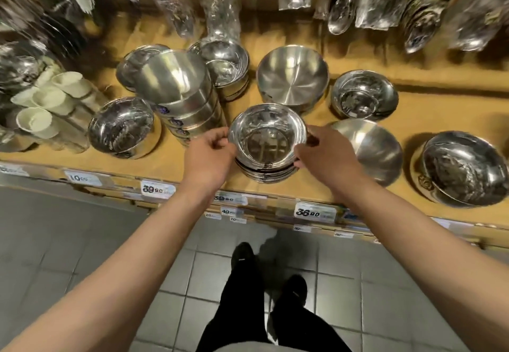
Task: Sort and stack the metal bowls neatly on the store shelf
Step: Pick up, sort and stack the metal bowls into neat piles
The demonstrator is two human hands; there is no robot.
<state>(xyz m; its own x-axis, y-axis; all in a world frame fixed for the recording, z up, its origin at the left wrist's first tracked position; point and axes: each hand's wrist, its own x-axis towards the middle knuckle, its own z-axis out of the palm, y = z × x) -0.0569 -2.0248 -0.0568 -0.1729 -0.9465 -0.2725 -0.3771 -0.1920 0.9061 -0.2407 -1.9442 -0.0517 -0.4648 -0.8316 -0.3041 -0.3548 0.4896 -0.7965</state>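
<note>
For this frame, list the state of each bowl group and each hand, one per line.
Front stack of bowls: upright, nested, gripped at the top rim from both sides.
Left hand: pinches the top bowl's left rim.
Right hand: grips the right rim.
Tall stack: nested, leaning left.
Wide brushed bowl: upright, untouched.
Polished bowl far right: tilted on its side.
Shelf: price tags along its front edge.

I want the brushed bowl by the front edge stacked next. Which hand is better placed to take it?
Right. The right hand grips the stack of bowls on the side where the brushed bowl lies just beside it; the left hand grips the far side.
</note>
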